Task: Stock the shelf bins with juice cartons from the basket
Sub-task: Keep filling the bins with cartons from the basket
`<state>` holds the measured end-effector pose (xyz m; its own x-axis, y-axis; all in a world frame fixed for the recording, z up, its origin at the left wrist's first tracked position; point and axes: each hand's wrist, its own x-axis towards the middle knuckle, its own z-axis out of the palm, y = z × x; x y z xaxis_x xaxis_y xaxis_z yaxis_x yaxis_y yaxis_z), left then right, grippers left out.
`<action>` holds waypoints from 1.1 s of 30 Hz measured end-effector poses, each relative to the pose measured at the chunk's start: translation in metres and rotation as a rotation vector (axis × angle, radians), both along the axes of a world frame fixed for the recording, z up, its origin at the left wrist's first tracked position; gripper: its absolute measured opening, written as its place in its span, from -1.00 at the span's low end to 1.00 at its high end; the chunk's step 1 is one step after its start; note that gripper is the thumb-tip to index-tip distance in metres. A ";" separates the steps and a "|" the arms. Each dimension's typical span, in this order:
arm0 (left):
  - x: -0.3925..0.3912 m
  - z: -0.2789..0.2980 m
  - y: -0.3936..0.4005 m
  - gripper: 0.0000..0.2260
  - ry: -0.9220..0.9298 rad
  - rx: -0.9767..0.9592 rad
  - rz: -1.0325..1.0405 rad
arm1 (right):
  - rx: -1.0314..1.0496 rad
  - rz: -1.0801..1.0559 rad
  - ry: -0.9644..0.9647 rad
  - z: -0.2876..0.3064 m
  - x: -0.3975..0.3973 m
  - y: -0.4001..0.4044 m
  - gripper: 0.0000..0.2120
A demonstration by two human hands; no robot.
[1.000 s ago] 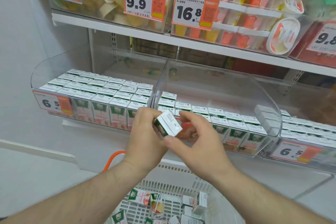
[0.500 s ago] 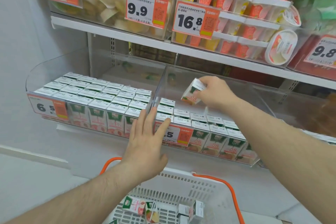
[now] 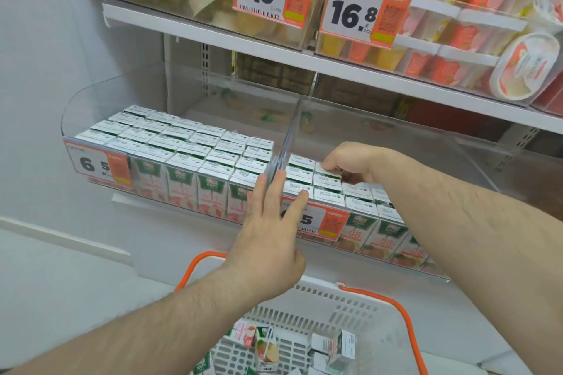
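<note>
A: Right hand [image 3: 347, 161] first. State?

B: Fingers curled down onto a carton [image 3: 327, 169] in the right bin [image 3: 426, 143], back of the filled rows. Looks like it pinches the top edge, seating it. Fingertips mostly hidden under the knuckles, so contact is a judgement.

A: Left hand [image 3: 271, 234]?

B: Flat, fingers straight, holds nothing. Fingertips sit at the front lip where the clear divider [image 3: 292, 131] meets the two bins, thumb near the price tag [image 3: 316, 221]. Can't tell if it presses or only touches.

A: Step?

B: Placing. One carton going into the right bin beside the ones already there. Release not yet done.

A: Bins?

B: Left bin [image 3: 91, 100] is packed several rows deep at the front, some space behind. Right bin has front rows only, plenty of bare floor behind.

A: Stock left?

B: Basket [image 3: 335, 307] below, just in front of the shelf, orange handle, several cartons [image 3: 265, 347] lying loose and tilted in it.

A: Next move needs?

B: Let go once the carton stands square with its neighbours, then reach down to the basket. Loose cartons lie at odd angles, so the pick likely needs a turn upright before placing. Task looks well short of done.
</note>
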<state>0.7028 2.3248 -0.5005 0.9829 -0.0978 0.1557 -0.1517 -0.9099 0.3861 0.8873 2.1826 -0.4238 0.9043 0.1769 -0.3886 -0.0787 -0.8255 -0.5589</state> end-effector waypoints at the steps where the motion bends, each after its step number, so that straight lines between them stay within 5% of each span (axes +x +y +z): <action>1: 0.000 0.000 0.000 -0.23 -0.001 -0.001 0.003 | -0.008 0.001 -0.011 -0.001 0.000 0.002 -0.82; 4: 0.001 -0.001 -0.002 -0.23 0.005 0.004 0.006 | -0.037 0.006 -0.001 -0.005 0.003 0.002 -0.84; 10: -0.001 0.002 -0.002 -0.21 -0.003 0.070 0.024 | -0.197 0.057 -0.141 -0.006 -0.006 0.001 -0.53; 15: -0.008 -0.005 0.003 -0.27 -0.305 0.086 -0.008 | -0.335 0.002 -0.413 -0.006 -0.027 -0.004 -0.47; 21: -0.022 -0.006 0.006 -0.46 -0.296 -0.022 -0.127 | -0.378 0.051 -1.026 -0.014 -0.074 -0.012 -0.72; 26: -0.033 -0.012 0.007 -0.60 0.025 -0.093 -0.155 | -0.085 0.262 -1.557 -0.048 -0.121 -0.009 -0.80; 29: -0.035 -0.028 0.015 -0.69 0.196 -0.025 -0.149 | 0.096 0.398 -1.510 -0.080 -0.154 -0.007 -0.81; 33: -0.039 -0.055 0.032 -0.71 0.344 0.028 -0.113 | 0.134 0.385 -1.163 -0.133 -0.184 -0.007 -0.76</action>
